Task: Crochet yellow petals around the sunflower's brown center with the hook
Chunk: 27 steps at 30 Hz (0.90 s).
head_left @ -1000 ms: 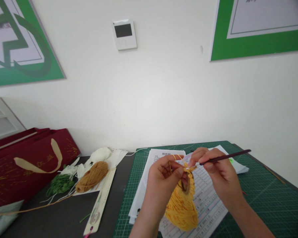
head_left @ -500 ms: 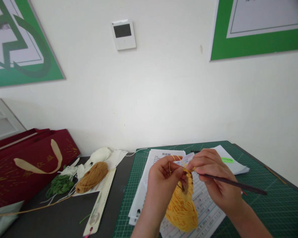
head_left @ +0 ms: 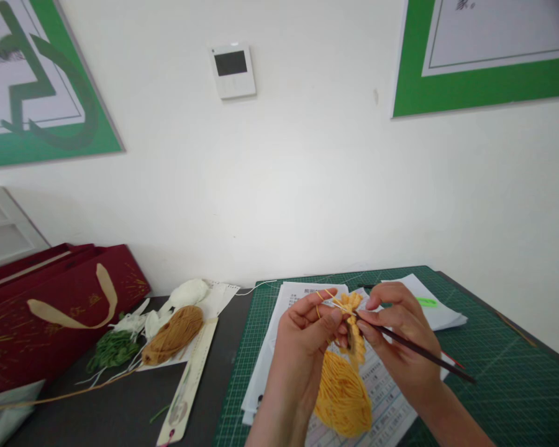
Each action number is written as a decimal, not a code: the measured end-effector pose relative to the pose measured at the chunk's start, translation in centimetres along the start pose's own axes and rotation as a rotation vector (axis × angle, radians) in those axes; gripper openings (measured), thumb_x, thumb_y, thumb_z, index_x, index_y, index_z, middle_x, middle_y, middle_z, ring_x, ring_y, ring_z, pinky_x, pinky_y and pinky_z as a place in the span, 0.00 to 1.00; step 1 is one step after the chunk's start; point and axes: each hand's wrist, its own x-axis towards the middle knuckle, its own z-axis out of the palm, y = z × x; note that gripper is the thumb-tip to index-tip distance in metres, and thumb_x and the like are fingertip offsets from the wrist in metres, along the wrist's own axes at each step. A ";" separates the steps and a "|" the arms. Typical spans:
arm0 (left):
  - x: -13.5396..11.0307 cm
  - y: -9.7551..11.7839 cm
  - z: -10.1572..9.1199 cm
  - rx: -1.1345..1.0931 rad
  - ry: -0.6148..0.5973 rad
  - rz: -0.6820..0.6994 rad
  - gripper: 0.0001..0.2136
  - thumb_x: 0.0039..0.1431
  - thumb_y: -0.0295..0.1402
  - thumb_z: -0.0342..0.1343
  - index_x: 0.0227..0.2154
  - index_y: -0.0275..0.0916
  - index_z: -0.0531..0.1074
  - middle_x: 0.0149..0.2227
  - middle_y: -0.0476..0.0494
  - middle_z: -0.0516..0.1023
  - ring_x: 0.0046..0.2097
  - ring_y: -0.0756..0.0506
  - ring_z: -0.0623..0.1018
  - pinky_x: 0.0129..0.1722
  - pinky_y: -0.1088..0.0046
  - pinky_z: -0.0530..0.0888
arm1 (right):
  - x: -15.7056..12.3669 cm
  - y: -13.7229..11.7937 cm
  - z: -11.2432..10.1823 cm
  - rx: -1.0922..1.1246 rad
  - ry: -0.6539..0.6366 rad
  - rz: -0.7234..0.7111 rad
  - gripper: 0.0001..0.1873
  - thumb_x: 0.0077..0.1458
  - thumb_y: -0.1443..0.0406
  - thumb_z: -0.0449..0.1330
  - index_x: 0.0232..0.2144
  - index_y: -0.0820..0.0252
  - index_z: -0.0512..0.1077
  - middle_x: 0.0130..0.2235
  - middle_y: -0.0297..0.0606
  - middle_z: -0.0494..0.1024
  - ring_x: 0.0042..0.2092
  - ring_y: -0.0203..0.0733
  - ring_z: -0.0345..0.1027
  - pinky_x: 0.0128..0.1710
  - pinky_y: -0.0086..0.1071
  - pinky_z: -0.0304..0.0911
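My left hand (head_left: 302,338) pinches a small yellow crochet piece (head_left: 351,304), with a strand of yellow yarn looped over its raised forefinger. Between the fingers of my right hand (head_left: 403,335) is a crochet hook (head_left: 423,352) with a dark handle, its metal tip pointing left into the work near my left fingertips. The exact stitch is too small to make out. Below both hands, a ball of yellow yarn (head_left: 342,397) rests on printed sheets (head_left: 386,397).
A green cutting mat (head_left: 494,385) lies under the papers. To the left are a brown yarn skein (head_left: 174,332), white yarn (head_left: 189,290), green yarn (head_left: 114,349) and a cream ruler-like strip (head_left: 189,385). A dark red gift bag (head_left: 74,310) stands at far left, by the wall.
My right hand has rolled and its fingers have opened out a little, with the hook's handle end shifting left and down. More of the yellow piece now shows above my fingertips.
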 end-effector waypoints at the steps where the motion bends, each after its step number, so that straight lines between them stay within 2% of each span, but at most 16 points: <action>1: 0.1 0.0 -0.1 -0.014 0.005 -0.012 0.17 0.48 0.30 0.73 0.42 0.31 0.81 0.25 0.47 0.78 0.26 0.52 0.74 0.29 0.76 0.72 | -0.1 0.1 0.2 0.033 0.003 -0.001 0.11 0.58 0.75 0.61 0.40 0.55 0.72 0.38 0.37 0.71 0.42 0.44 0.68 0.39 0.42 0.68; 3: 0.2 -0.1 -0.2 -0.019 0.024 -0.018 0.18 0.47 0.31 0.73 0.41 0.30 0.81 0.26 0.46 0.78 0.27 0.52 0.74 0.28 0.77 0.71 | -0.3 0.2 0.6 0.054 0.002 -0.076 0.15 0.58 0.78 0.59 0.41 0.54 0.72 0.37 0.35 0.73 0.39 0.42 0.69 0.38 0.41 0.68; 6: 0.2 -0.3 -0.2 0.033 0.078 0.055 0.16 0.47 0.30 0.73 0.39 0.32 0.81 0.25 0.48 0.78 0.25 0.53 0.73 0.28 0.77 0.71 | -0.5 -0.1 1.5 -0.136 0.002 -0.244 0.19 0.55 0.80 0.61 0.44 0.54 0.72 0.38 0.36 0.76 0.39 0.42 0.69 0.38 0.42 0.68; 8: 0.0 -0.4 -0.1 0.096 0.125 0.142 0.14 0.47 0.28 0.73 0.39 0.35 0.81 0.25 0.50 0.78 0.25 0.53 0.73 0.28 0.78 0.70 | -0.7 -0.4 1.9 -0.248 0.005 -0.246 0.16 0.56 0.79 0.61 0.43 0.57 0.73 0.38 0.39 0.77 0.40 0.43 0.70 0.39 0.42 0.68; 11: -0.1 -0.4 0.0 0.195 0.159 0.226 0.13 0.48 0.26 0.72 0.39 0.36 0.81 0.26 0.49 0.80 0.27 0.52 0.75 0.29 0.77 0.71 | -1.0 -0.7 2.0 -0.193 0.026 -0.093 0.12 0.60 0.77 0.59 0.43 0.59 0.71 0.37 0.41 0.77 0.40 0.43 0.71 0.39 0.40 0.70; 16: 0.3 -0.5 0.0 0.272 0.130 0.224 0.11 0.47 0.26 0.71 0.35 0.33 0.82 0.23 0.48 0.79 0.25 0.50 0.74 0.25 0.75 0.70 | -1.2 -0.8 1.4 0.054 0.173 0.280 0.06 0.67 0.68 0.55 0.40 0.56 0.72 0.32 0.36 0.76 0.35 0.38 0.72 0.36 0.33 0.69; 19: 0.4 -0.3 0.0 0.271 0.104 0.190 0.09 0.48 0.27 0.70 0.34 0.32 0.82 0.24 0.46 0.79 0.24 0.50 0.73 0.25 0.74 0.70 | -0.7 -0.8 1.6 0.343 0.236 0.569 0.09 0.69 0.62 0.55 0.36 0.55 0.72 0.27 0.31 0.73 0.30 0.35 0.69 0.34 0.31 0.66; 22: 0.3 -0.1 0.0 0.258 0.070 0.154 0.08 0.50 0.28 0.69 0.34 0.33 0.81 0.24 0.46 0.79 0.23 0.50 0.73 0.25 0.73 0.71 | -0.3 -0.9 2.1 0.720 0.245 0.834 0.11 0.65 0.57 0.60 0.32 0.55 0.70 0.26 0.30 0.73 0.28 0.34 0.66 0.31 0.29 0.65; 24: 0.3 0.0 0.0 0.243 0.044 0.134 0.06 0.51 0.29 0.69 0.32 0.32 0.81 0.23 0.46 0.77 0.24 0.50 0.73 0.26 0.73 0.71 | -0.1 -0.9 2.4 0.864 0.222 0.933 0.14 0.62 0.57 0.64 0.28 0.56 0.68 0.26 0.30 0.73 0.28 0.33 0.65 0.30 0.27 0.64; 27: 0.3 0.0 0.1 0.214 0.024 0.121 0.06 0.51 0.31 0.69 0.29 0.32 0.81 0.23 0.47 0.76 0.24 0.50 0.72 0.26 0.73 0.71 | -0.2 -1.1 2.8 0.931 0.198 0.963 0.16 0.60 0.57 0.66 0.26 0.57 0.65 0.27 0.30 0.74 0.28 0.33 0.65 0.31 0.27 0.65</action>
